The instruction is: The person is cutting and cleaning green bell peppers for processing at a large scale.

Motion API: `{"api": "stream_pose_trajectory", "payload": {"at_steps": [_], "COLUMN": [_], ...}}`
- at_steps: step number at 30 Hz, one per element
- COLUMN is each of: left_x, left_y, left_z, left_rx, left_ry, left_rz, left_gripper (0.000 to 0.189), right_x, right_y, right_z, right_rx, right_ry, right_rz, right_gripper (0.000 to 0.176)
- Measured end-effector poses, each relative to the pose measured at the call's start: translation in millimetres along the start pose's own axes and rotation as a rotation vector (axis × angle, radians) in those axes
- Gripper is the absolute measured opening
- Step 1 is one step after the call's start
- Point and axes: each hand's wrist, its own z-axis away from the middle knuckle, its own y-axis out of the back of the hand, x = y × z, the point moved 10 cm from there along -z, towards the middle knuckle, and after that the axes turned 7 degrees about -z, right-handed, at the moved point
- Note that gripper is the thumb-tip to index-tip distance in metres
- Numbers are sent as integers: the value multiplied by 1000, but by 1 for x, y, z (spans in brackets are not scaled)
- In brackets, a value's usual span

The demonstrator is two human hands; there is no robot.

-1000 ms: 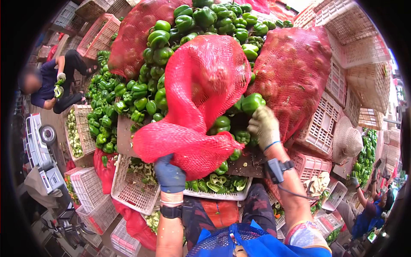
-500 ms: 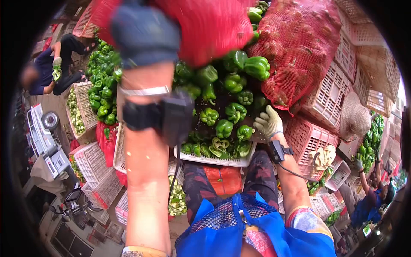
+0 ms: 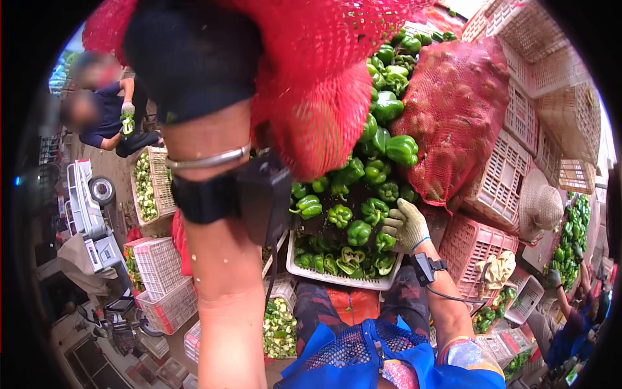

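My left hand (image 3: 191,61), in a dark glove, is raised close to the camera against a red mesh bag (image 3: 324,110). It appears closed on the bag, though the fingers are hidden. The bag hangs over green bell peppers (image 3: 376,211) spread on a dark work surface. My right hand (image 3: 408,225), in a pale knit glove, rests beside the nearest peppers with its fingers apart and nothing in them. In front of my lap, a white tray (image 3: 346,280) holds cut and whole peppers.
A full red mesh sack (image 3: 447,117) lies at the right, beside stacked plastic crates (image 3: 495,168) and a straw hat (image 3: 541,202). At the left are white crates (image 3: 162,266), a white vehicle (image 3: 87,217) and a seated person (image 3: 107,129). Another person works at the far right.
The red mesh bag has come lower and nearer with my left hand, covering peppers at the upper left. My right hand stays beside the peppers, fingers now more spread. The whole view has shifted.
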Motion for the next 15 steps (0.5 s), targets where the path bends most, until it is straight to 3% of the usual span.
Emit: {"api": "stream_pose_trajectory", "payload": {"at_steps": [2, 3, 5, 6, 7, 9, 10, 13, 15], "left_x": [27, 43, 74, 67, 39, 4, -8, -53, -81], "left_y": [11, 18, 28, 21, 8, -7, -14, -14, 9], "left_z": [2, 8, 37, 51, 65, 130, 155, 220, 220], "left_rx": [67, 122, 240, 81, -186, -332, -389, -488, -357], "left_ry": [-179, -285, -534, -500, -373, -336, -225, -142, 366], "left_rz": [-221, -347, -662, -669, -556, -550, -341, -394, 11], "left_gripper": [39, 40, 42, 43, 45, 40, 37, 38, 38], "right_x": [0, -1, -5, -11, -37, -33, -28, -13, 1], "right_y": [-33, -53, -109, -136, -148, -177, -196, -241, -281], "right_z": [-1, -6, -12, -18, -38, -23, -20, -32, 2], "right_rx": [60, -22, -205, -301, -466, -435, -464, -539, -682], "right_ry": [-13, -16, -7, -1, 476, 300, 242, 53, -50], "right_rz": [26, 21, -49, -87, 464, 78, 58, 12, -73], "right_gripper": [26, 47, 54, 57, 58, 54, 55, 56, 62]}}
